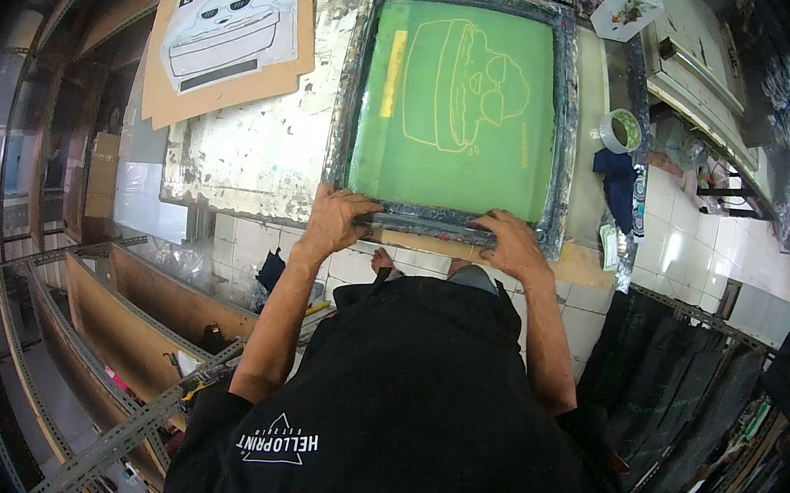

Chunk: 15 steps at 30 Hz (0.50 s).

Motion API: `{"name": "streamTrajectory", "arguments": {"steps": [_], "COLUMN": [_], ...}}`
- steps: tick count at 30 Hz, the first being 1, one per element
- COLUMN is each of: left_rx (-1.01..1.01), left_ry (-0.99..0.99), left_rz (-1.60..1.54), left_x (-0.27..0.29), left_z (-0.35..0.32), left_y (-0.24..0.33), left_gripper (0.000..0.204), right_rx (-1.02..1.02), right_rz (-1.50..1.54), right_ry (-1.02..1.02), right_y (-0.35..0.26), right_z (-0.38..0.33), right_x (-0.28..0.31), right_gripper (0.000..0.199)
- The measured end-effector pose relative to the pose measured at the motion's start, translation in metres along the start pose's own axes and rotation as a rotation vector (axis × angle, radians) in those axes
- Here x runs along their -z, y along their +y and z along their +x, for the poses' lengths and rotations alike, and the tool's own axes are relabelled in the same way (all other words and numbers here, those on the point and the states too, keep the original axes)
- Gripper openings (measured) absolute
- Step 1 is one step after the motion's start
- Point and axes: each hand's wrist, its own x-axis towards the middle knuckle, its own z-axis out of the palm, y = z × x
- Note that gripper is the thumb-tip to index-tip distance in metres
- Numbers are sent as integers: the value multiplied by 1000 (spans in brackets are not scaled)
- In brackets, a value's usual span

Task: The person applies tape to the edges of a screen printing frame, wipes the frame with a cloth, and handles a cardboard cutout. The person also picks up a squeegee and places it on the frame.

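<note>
A screen-printing frame (565, 139) with a dark, ink-stained border lies on the worktable before me. Its green mesh (456, 171) carries a yellow line drawing turned on its side and a yellow strip near the left edge. My left hand (335, 219) grips the near left corner of the frame, fingers curled over the border and thumb toward the near edge. On the near side farther right, my right hand (511, 244) holds the border in the same way. The undersides of both grips are hidden.
A paint-spotted worktable (251, 150) spreads left of the frame, with brown cardboard (156, 96) and a printed sheet (235, 28) on it. Right are a roll of tape (621, 131), a dark blue cloth (616, 188) and a white container (627, 11). Shelving (118, 314) stands at my left.
</note>
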Motion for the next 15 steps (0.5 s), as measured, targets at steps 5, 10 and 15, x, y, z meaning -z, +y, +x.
{"name": "streamTrajectory", "arguments": {"steps": [5, 10, 15], "left_rx": [-6, -1, 154], "left_ry": [168, 409, 570], "left_rz": [31, 199, 256], "left_x": [-19, -53, -85], "left_z": [-19, -32, -47], "left_y": [-9, -12, -11], "left_gripper": [45, 41, 36], "right_rx": [58, 304, 309], "right_rz": [-58, -365, -382], "right_ry": [119, 508, 660], "right_y": [21, 53, 75], "right_z": [-34, -53, -65], "right_x": [13, -21, -30], "right_gripper": [50, 38, 28]}}
